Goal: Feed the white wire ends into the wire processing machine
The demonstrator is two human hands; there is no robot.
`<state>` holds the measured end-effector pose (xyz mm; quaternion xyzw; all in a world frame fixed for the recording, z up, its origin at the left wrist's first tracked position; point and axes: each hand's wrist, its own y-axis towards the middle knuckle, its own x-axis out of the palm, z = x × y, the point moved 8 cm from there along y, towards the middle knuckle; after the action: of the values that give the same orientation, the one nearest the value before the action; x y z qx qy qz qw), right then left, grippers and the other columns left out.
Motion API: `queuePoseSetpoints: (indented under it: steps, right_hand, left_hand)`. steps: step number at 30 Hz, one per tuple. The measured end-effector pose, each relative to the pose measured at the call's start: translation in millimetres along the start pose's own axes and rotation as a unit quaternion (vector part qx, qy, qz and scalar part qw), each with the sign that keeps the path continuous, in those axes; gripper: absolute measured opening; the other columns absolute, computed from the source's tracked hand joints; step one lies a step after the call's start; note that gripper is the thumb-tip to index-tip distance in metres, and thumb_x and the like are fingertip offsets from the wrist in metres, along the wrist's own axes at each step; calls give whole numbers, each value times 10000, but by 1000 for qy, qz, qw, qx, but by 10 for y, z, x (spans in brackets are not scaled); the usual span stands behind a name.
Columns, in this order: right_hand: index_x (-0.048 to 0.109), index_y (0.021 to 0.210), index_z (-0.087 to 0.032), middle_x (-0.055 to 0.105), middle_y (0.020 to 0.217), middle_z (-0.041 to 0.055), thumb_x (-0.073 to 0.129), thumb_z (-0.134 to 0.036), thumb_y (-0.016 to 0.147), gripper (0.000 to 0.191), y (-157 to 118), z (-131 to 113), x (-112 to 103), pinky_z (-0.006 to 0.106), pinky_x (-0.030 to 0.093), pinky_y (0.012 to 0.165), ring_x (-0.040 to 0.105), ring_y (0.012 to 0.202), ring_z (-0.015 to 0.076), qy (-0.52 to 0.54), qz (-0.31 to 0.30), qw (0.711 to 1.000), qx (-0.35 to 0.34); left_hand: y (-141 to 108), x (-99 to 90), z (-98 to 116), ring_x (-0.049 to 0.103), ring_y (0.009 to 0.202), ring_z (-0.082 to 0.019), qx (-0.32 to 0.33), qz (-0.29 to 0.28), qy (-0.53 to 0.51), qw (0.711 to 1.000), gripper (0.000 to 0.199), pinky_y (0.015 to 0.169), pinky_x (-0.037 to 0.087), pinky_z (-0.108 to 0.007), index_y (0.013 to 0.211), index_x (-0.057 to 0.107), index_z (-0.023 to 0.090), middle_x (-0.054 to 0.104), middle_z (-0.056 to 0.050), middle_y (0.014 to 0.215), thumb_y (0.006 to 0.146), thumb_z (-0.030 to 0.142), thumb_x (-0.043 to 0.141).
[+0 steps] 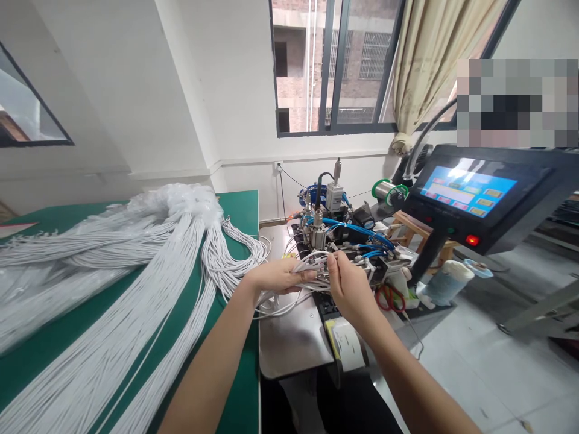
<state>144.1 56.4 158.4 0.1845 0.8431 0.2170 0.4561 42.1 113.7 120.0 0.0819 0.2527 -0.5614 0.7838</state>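
My left hand (284,275) is closed around a bundle of thin white cables (316,260), its thumb lying across them. At the bundle's right side, the fingers of my right hand (346,277) pinch some of the cable ends; the exact tips are too small to make out. Both hands are above the metal plate (294,337), in front of a machine (319,235) with blue air hoses. From the bundle, more white cables (230,259) loop back leftward onto the green table (244,211).
Long cable bundles in clear plastic (190,205) cover much of the table at left. To the right are a touchscreen panel (468,187), red-handled scissors (391,298), a green-rimmed wire spool (389,191) and a white roll (447,283). A label sheet (348,346) hangs at the plate's front.
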Motion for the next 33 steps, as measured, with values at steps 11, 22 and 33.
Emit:
queuePoseSetpoints:
  steps: [11, 22, 33]
  right_hand:
    - [521, 879, -189, 559, 654, 1, 271, -390, 989, 339, -12, 47, -58, 248, 368, 559, 534, 568, 150, 114, -19, 993, -12]
    - [544, 1028, -203, 589, 750, 27, 426, -172, 910, 170, -934, 199, 19, 244, 446, 599, 566, 650, 146, 188, 67, 976, -82]
    - [561, 896, -166, 553, 574, 19, 471, -75, 805, 157, -1374, 47, 520, 262, 325, 492, 497, 514, 158, 85, 87, 957, -265]
  left_hand:
    - [4, 3, 25, 263, 371, -49, 32, -16, -62, 997, 531, 370, 182, -202, 606, 384, 182, 311, 69, 444, 817, 665, 446]
    - [-400, -1031, -549, 403, 459, -65, 91, 514, -258, 813, 417, 475, 331, -205, 650, 498, 160, 407, 65, 505, 651, 515, 717]
    - [-587, -914, -689, 510, 611, -112, 0, 502, -185, 845, 365, 603, 405, -223, 542, 547, 152, 545, 7, 610, 647, 461, 710]
